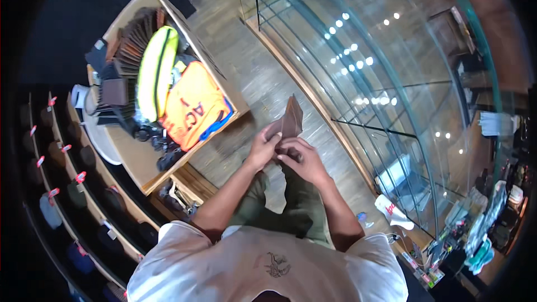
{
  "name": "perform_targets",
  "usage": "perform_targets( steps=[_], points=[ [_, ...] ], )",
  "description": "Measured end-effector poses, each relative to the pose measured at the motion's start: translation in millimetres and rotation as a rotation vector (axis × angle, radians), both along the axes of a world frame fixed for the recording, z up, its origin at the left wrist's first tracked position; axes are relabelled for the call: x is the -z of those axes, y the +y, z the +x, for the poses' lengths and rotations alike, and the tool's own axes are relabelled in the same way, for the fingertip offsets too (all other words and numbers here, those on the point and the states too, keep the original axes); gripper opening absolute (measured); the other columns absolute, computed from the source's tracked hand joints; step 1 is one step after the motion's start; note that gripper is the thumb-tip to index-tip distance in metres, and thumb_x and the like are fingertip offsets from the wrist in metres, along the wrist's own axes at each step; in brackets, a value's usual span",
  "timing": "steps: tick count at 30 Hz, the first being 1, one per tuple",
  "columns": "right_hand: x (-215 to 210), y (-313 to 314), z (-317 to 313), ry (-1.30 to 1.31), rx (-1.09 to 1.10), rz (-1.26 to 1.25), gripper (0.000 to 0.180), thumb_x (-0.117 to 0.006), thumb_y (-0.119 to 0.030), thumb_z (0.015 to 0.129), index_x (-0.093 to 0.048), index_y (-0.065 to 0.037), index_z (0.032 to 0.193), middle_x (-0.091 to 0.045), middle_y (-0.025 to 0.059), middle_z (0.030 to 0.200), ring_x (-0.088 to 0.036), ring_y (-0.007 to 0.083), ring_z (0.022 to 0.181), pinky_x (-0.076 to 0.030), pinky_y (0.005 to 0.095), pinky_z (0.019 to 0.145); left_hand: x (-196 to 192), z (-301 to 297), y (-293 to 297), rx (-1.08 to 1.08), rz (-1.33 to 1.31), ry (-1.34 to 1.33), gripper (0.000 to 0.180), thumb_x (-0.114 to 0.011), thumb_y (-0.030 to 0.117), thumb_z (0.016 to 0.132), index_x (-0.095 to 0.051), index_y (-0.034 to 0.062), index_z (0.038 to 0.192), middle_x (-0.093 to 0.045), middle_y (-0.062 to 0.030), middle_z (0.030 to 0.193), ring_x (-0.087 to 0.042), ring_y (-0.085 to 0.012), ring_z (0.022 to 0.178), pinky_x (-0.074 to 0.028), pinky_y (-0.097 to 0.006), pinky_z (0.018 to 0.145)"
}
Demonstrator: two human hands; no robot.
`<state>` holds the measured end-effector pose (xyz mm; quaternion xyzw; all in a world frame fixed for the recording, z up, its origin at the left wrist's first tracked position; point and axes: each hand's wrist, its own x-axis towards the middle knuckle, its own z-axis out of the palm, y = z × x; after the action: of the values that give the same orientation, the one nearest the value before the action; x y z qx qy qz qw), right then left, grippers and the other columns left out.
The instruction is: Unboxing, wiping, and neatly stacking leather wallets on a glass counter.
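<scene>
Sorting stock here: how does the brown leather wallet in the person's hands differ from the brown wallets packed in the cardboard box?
The brown leather wallet is alone, held upright in the air by the left hand and right hand; the brown wallets in the cardboard box stand in a tight row, untouched. The held one shows a broad face; the boxed ones show mostly edges. Both look brown and flat.

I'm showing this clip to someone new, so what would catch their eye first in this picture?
First, mid-picture, the left hand and right hand together grip a brown wallet. To the left, an open cardboard box holds a bright orange vest, a yellow-green one and rows of brown wallets. To the right curves a glass display case with reflected lights.
</scene>
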<state>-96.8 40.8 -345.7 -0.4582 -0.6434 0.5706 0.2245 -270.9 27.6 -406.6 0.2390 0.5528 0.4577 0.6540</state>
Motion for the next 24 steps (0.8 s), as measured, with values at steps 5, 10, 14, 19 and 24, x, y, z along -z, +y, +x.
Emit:
perform_targets(
  steps=[5, 10, 14, 19, 24],
  points=[
    [-180, 7, 62, -0.105, 0.336, 0.303, 0.081, -0.09, -0.023, 0.073, -0.053, -0.008, 0.144, -0.05, 0.0132, 0.149, -0.051, 0.0292, 0.135, -0.045, 0.0442, 0.108, -235, -44, 9, 0.657, 0.287, 0.156, 0.044, -0.065, 0.012, 0.097, -0.058, -0.0006, 0.139, -0.067, -0.0066, 0.13, -0.06, -0.0125, 0.118, -0.045, -0.031, 0.105],
    [-276, 3, 99, 0.421, 0.127, -0.072, 0.089, -0.086, -0.021, 0.08, -0.037, -0.009, 0.154, -0.048, 0.0109, 0.145, -0.051, 0.023, 0.131, -0.044, 0.0396, 0.11, -387, -28, 44, 1.004, 0.485, 0.213, 0.041, -0.075, 0.016, 0.091, -0.068, -0.0007, 0.129, -0.074, -0.0086, 0.117, -0.065, -0.0126, 0.106, -0.051, -0.032, 0.097],
    [-334, -18, 162, 0.349, 0.29, 0.152, 0.05, -0.077, -0.004, 0.089, -0.051, -0.007, 0.131, -0.061, 0.004, 0.114, -0.059, 0.0149, 0.111, -0.051, 0.0334, 0.096, -429, 29, 84, 1.02, 0.648, 0.078, 0.041, -0.078, 0.011, 0.09, -0.064, -0.001, 0.127, -0.071, -0.0066, 0.115, -0.064, -0.0118, 0.105, -0.052, -0.03, 0.094],
    [-395, -19, 248, 0.163, 0.65, 0.563, 0.046, -0.071, -0.005, 0.089, -0.053, -0.007, 0.132, -0.058, 0.0027, 0.116, -0.056, 0.0135, 0.11, -0.045, 0.0287, 0.097, -480, 138, 117, 0.778, 1.019, 0.031, 0.053, -0.077, 0.009, 0.091, -0.054, 0.0012, 0.138, -0.061, -0.0093, 0.131, -0.06, -0.0134, 0.114, -0.05, -0.033, 0.099],
    [-424, 28, 348, 0.046, 0.862, 0.78, 0.036, -0.067, -0.01, 0.099, -0.052, -0.005, 0.131, -0.059, 0.0006, 0.113, -0.055, 0.0077, 0.098, -0.046, 0.0238, 0.087, -490, 191, 164, 0.392, 1.341, 0.331, 0.046, -0.069, 0.008, 0.093, -0.058, 0.0034, 0.137, -0.068, -0.0124, 0.122, -0.067, -0.0207, 0.109, -0.054, -0.033, 0.093]
  ],
)
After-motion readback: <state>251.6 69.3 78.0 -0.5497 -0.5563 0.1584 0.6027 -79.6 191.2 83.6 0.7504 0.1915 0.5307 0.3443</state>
